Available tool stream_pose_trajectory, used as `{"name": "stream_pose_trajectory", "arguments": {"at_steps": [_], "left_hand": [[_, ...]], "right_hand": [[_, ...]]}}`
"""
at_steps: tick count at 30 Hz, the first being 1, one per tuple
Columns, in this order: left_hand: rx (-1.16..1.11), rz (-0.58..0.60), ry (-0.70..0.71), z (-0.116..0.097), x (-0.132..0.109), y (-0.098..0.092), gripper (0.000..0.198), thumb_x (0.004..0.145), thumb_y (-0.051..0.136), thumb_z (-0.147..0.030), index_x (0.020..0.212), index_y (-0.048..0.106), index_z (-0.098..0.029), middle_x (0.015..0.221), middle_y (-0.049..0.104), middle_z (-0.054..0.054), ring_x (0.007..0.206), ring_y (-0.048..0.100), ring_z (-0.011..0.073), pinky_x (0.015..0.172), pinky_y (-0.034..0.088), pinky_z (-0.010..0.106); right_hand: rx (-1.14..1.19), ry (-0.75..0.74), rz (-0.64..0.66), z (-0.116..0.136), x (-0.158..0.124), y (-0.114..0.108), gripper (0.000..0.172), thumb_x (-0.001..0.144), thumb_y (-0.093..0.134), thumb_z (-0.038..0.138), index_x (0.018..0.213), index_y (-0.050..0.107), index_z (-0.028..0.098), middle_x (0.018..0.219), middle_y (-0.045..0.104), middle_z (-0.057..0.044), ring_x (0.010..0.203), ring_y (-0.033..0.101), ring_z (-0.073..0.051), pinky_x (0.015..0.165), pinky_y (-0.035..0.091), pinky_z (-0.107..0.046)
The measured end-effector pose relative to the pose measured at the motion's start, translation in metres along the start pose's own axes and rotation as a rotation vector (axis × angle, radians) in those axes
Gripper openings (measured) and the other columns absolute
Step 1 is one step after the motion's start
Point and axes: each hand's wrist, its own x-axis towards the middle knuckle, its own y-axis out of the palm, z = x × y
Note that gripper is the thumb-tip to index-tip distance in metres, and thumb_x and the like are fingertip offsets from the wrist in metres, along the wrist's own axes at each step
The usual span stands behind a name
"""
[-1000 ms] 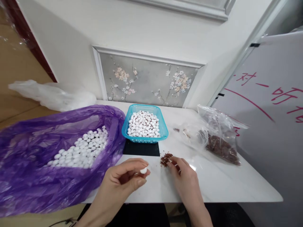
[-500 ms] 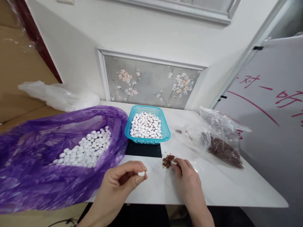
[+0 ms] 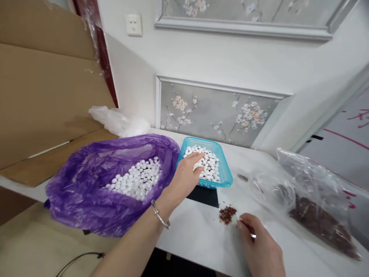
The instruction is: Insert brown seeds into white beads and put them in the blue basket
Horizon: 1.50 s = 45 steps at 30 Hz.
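Note:
My left hand [image 3: 188, 173] reaches over the blue plastic basket [image 3: 226, 173], its thumb and fingers apart just above the small white oval pieces [image 3: 211, 163]. Whether a fingertip touches one of them cannot be made out. Beside a little pile of reddish-brown grains [image 3: 227, 214] on the white table, my right hand [image 3: 259, 242] is closed in a pinch. A pale tip and a shiny bit show at its fingers, but the thing's kind is unclear. More white oval pieces [image 3: 138, 179] lie inside the open purple plastic bag [image 3: 95, 204] at the left.
A black flat piece [image 3: 204, 195] lies under the basket's front. To the right are a clear plastic tub [image 3: 272, 192] and a clear bag of brown material [image 3: 319, 219]. Cardboard [image 3: 52, 88] stands at the left, and a panelled wall [image 3: 216, 57] closes off the back.
My left hand has moved forward to the basket; the white piece it pinched earlier no longer shows between its fingers. My right hand stays beside the grains. The view has turned left.

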Motion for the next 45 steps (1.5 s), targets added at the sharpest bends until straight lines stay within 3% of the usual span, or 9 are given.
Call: {"name": "stream_pose_trajectory", "arguments": {"at_steps": [8, 12, 16, 22, 26, 29, 32, 39, 45], "left_hand": [[0.345, 0.143, -0.149, 0.039, -0.051, -0.111, 0.026, 0.08, 0.055, -0.021, 0.095, 0.076, -0.02, 0.102, 0.076, 0.009, 0.096, 0.067, 0.0305, 0.093, 0.046, 0.042], [0.526, 0.233, -0.189, 0.064, -0.073, -0.134, 0.031, 0.08, 0.051, -0.024, 0.1, 0.074, -0.018, 0.105, 0.075, 0.011, 0.099, 0.066, 0.031, 0.09, 0.046, 0.041], [0.542, 0.213, -0.158, 0.073, -0.079, -0.123, 0.03, 0.08, 0.05, -0.019, 0.098, 0.074, -0.015, 0.101, 0.074, 0.015, 0.098, 0.065, 0.0317, 0.088, 0.047, 0.042], [0.439, 0.125, -0.154, 0.065, -0.077, -0.117, 0.027, 0.084, 0.049, -0.02, 0.096, 0.073, -0.018, 0.101, 0.073, 0.012, 0.095, 0.064, 0.0288, 0.086, 0.045, 0.039], [-0.189, 0.021, -0.378, 0.038, -0.089, -0.103, 0.016, 0.082, 0.064, -0.034, 0.088, 0.071, -0.022, 0.085, 0.07, 0.003, 0.08, 0.063, 0.0188, 0.074, 0.048, 0.026], [-0.818, 0.126, -0.648, 0.018, -0.101, -0.079, 0.016, 0.079, 0.069, -0.036, 0.083, 0.071, -0.021, 0.077, 0.066, 0.0, 0.07, 0.059, 0.0107, 0.068, 0.049, 0.018], [-1.136, 0.199, -0.812, 0.009, -0.109, -0.054, 0.014, 0.078, 0.072, -0.031, 0.083, 0.073, -0.018, 0.082, 0.066, 0.001, 0.071, 0.059, 0.0073, 0.072, 0.05, 0.016], [-1.342, 0.259, -0.876, 0.013, -0.108, -0.029, 0.01, 0.075, 0.076, -0.022, 0.08, 0.071, -0.014, 0.073, 0.063, 0.0, 0.064, 0.06, 0.0064, 0.067, 0.052, 0.016], [-1.393, 0.334, -0.781, 0.017, -0.109, -0.02, 0.014, 0.083, 0.067, -0.026, 0.077, 0.068, -0.013, 0.063, 0.059, 0.0, 0.057, 0.059, 0.009, 0.061, 0.049, 0.02]], "right_hand": [[0.206, 0.034, -0.065, 0.015, -0.005, -0.006, 0.029, 0.077, 0.057, 0.051, 0.081, 0.07, 0.026, 0.087, 0.072, -0.002, 0.067, 0.066, -0.02, 0.069, 0.051, -0.032], [0.434, 0.018, 0.026, 0.03, -0.01, 0.0, 0.031, 0.079, 0.06, 0.048, 0.091, 0.072, 0.022, 0.089, 0.073, -0.005, 0.066, 0.068, -0.019, 0.068, 0.055, -0.029], [0.551, -0.083, 0.099, 0.052, -0.02, 0.004, 0.026, 0.08, 0.062, 0.043, 0.089, 0.071, 0.021, 0.079, 0.071, -0.004, 0.064, 0.067, -0.018, 0.065, 0.056, -0.026], [0.762, 0.012, 0.144, 0.083, -0.04, 0.003, 0.016, 0.081, 0.064, 0.038, 0.083, 0.066, 0.023, 0.064, 0.065, 0.001, 0.061, 0.062, -0.014, 0.062, 0.052, -0.02], [0.915, -0.001, 0.223, 0.1, -0.047, 0.001, 0.015, 0.081, 0.065, 0.036, 0.08, 0.068, 0.022, 0.063, 0.067, 0.0, 0.059, 0.061, -0.013, 0.06, 0.052, -0.02], [1.006, 0.034, 0.291, 0.111, -0.048, 0.0, 0.013, 0.082, 0.065, 0.034, 0.08, 0.067, 0.021, 0.063, 0.067, 0.001, 0.059, 0.062, -0.013, 0.06, 0.052, -0.021], [1.08, 0.058, 0.334, 0.115, -0.047, 0.0, 0.013, 0.082, 0.065, 0.033, 0.082, 0.063, 0.021, 0.064, 0.066, 0.001, 0.059, 0.061, -0.012, 0.06, 0.052, -0.022], [1.064, 0.059, 0.343, 0.113, -0.044, 0.002, 0.016, 0.083, 0.065, 0.033, 0.076, 0.065, 0.018, 0.062, 0.064, 0.0, 0.059, 0.06, -0.014, 0.059, 0.052, -0.024], [1.077, 0.106, 0.358, 0.118, -0.043, 0.007, 0.016, 0.083, 0.064, 0.034, 0.078, 0.064, 0.019, 0.062, 0.064, 0.0, 0.058, 0.06, -0.014, 0.058, 0.052, -0.025]]}}
